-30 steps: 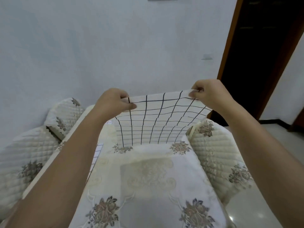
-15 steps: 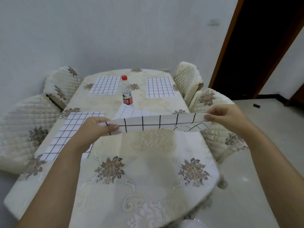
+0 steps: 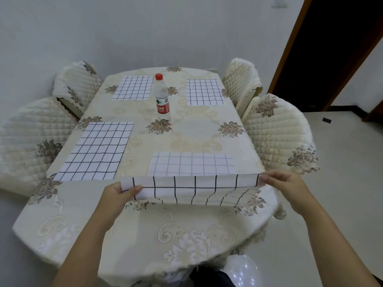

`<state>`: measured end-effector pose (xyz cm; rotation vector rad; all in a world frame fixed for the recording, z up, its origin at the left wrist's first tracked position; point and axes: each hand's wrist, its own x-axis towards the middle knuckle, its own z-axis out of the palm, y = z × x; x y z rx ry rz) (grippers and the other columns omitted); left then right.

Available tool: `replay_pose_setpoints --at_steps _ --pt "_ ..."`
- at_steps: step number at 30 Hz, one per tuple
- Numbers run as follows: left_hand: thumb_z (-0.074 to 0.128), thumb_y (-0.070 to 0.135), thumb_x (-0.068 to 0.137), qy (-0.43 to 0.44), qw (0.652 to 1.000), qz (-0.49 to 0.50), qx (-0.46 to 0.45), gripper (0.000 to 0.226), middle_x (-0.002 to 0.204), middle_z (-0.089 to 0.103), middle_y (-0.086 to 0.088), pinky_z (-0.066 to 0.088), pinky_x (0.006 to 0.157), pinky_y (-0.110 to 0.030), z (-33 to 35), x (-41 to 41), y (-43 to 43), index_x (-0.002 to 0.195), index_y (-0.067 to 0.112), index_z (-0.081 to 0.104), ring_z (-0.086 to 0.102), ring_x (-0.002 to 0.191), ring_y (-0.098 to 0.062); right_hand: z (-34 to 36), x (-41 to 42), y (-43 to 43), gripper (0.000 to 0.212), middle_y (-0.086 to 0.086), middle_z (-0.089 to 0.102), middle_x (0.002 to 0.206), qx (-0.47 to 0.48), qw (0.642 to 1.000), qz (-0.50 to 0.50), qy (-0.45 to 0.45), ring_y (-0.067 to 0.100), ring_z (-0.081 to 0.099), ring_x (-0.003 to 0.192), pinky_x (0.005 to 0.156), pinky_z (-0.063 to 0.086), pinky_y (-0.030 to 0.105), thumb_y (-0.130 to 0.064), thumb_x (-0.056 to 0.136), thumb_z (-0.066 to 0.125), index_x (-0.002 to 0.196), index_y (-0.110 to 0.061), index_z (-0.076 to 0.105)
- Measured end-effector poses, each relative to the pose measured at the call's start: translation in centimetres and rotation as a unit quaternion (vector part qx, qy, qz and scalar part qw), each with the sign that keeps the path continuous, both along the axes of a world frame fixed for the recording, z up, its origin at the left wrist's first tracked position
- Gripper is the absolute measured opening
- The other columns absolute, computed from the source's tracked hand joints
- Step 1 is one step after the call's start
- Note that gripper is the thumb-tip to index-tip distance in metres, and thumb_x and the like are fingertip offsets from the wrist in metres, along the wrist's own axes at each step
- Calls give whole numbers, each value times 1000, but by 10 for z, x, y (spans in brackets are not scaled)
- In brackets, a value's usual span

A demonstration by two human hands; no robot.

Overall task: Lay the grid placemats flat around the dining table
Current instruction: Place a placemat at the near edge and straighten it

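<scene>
— White fabric, black grid: where is the placemat (image 3: 194, 190) that is being handled?
— At about five o'clock on the dining table (image 3: 33, 228), counting the person's place as six. Its far part lies on or just over the cream embroidered tablecloth (image 3: 196, 131), and I cannot tell which. Its near edge is raised and droops forward.
— And the hands?
— The left hand (image 3: 118, 196) pinches the near left corner, thumb on top and fingers curled beneath. The right hand (image 3: 284, 186) pinches the near right corner, fingertips closed on the edge.
— Which step is this?
— Setting down the fourth mat, I judge. Three lie flat: the far-left placemat (image 3: 132, 88) at eleven, the far-right placemat (image 3: 204, 92) at one, and the near-left placemat (image 3: 95, 151) at eight.
— What does the next move call for?
— Probably lowering the near edge evenly and drawing it toward six so the bend flattens. It should stay square with the table edge before both corners are let go.
— Any writing?
— Only on the water bottle (image 3: 162, 96), which stands upright near the centre, toward twelve. Its red label (image 3: 163, 108) carries white characters too small to read with confidence.
</scene>
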<state>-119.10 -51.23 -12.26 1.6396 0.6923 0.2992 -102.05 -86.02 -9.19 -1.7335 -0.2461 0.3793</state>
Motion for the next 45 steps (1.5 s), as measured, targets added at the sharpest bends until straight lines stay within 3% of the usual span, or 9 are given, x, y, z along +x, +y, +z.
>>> replay_pose_setpoints --at_steps 3,7,9,15,18,24,30,36,45 --pt "64 4 82 9 1000 2 6 13 64 72 16 51 57 -11 -10 -8 -4 80 16 68 68 65 -3 -12 0 -2 24 -6 71 59 22 999 -13 37 0 65 58 57 49 8 -4 69 68 55 -22 75" --pt "66 12 82 48 999 3 12 7 58 69 18 45 58 -20 -24 2 -7 76 15 67 64 65 -7 -27 7 9 5 -6 70 57 42 996 -25 69 1 64 55 55 50 11 -19 60 73 55 -20 74" --pt "66 13 83 62 998 18 10 8 58 70 15 44 59 -22 -34 14 -5 76 16 67 62 69 -11 -44 21 15 19 -8 68 56 26 996 -42 71 0 60 54 56 49 10 -6 74 69 59 -17 72" --pt "61 17 88 117 992 37 21 13 81 65 -3 45 67 -25 -64 43 8 96 7 67 58 77 -18 -81 57 50 20 -14 61 46 -32 995 -49 77 -5 52 43 45 41 8 -1 87 58 69 -9 62" --pt "59 18 90 151 987 46 24 19 89 66 -6 44 77 -30 -82 55 20 101 5 67 59 85 -22 -103 74 66 24 -6 61 57 -86 993 -38 76 9 54 57 53 43 16 -4 89 58 67 -11 61" --pt "56 18 91 230 969 69 67 36 54 41 0 28 53 -29 -105 81 30 57 16 45 40 55 -19 -133 102 89 12 5 63 80 -246 968 -5 44 20 55 77 61 41 27 -15 91 56 81 -10 62" --pt "55 21 91 265 956 64 111 23 65 50 -1 31 55 -27 -118 96 36 78 3 59 47 69 -22 -146 115 102 14 2 60 85 -332 943 0 9 19 53 82 69 35 25 -16 92 52 90 -9 64" --pt "55 22 91 295 936 77 176 42 54 33 1 22 51 -30 -125 110 42 58 16 29 31 52 -16 -153 121 109 19 1 56 86 -368 930 -11 -15 18 50 77 67 36 26 -15 92 50 98 -4 64" --pt "55 27 91 296 930 108 188 18 79 59 -6 37 67 -31 -129 120 45 84 10 55 53 76 -24 -162 127 113 19 6 63 93 -393 919 -37 4 20 52 78 65 36 27 -23 91 52 98 -9 61"
